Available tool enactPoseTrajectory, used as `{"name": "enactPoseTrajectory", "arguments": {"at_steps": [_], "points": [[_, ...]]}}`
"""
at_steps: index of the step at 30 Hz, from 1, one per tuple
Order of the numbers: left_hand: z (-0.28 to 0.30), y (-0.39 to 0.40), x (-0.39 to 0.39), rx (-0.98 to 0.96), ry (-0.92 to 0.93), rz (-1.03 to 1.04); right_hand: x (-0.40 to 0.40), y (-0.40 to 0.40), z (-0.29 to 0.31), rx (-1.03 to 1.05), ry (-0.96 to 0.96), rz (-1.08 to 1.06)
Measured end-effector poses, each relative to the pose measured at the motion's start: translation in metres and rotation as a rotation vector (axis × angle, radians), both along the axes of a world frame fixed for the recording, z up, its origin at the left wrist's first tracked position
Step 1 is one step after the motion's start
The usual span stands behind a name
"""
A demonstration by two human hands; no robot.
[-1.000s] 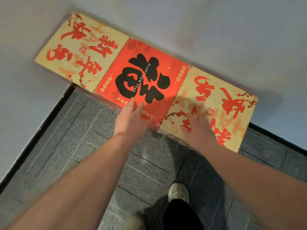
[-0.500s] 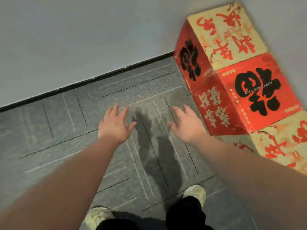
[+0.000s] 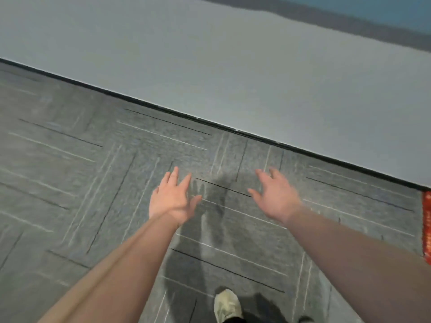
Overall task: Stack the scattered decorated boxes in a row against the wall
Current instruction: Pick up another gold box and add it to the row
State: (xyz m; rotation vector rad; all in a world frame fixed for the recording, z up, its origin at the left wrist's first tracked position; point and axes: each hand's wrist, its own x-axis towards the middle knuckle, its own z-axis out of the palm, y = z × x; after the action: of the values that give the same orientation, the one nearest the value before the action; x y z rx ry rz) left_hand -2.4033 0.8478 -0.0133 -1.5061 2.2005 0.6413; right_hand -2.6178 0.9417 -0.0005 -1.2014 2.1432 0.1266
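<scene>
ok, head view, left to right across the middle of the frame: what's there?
left hand → shadow of the hands on the carpet → right hand → red edge of a decorated box at the frame's right border. Both hands are spread open above the carpet, holding nothing.

Looks like an office or similar commercial interior. Grey carpet tiles (image 3: 144,164) laid in alternating directions, with thin light and dark stripes, cover the floor. Plain pale grey-blue wall (image 3: 210,66) above, finished at the bottom with a narrow black skirting strip (image 3: 163,110). Darker band (image 3: 349,17) across the wall's top right. No furniture in view to narrow it further.
</scene>
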Motion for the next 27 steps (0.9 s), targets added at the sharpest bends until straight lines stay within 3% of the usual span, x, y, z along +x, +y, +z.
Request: {"name": "enactPoseTrajectory", "arguments": {"at_steps": [5,17,27], "points": [[0.019,-0.062,0.125,-0.056,0.000,0.248,0.108,-0.123,0.012,-0.067,0.005,0.259],[0.019,-0.194,0.371,-0.094,-0.058,0.696,0.357,-0.347,-0.003,-0.097,-0.074,0.605],[0.007,-0.227,0.559,-0.068,0.015,1.046,0.565,-0.451,0.009,-0.013,-0.007,0.825]]}}
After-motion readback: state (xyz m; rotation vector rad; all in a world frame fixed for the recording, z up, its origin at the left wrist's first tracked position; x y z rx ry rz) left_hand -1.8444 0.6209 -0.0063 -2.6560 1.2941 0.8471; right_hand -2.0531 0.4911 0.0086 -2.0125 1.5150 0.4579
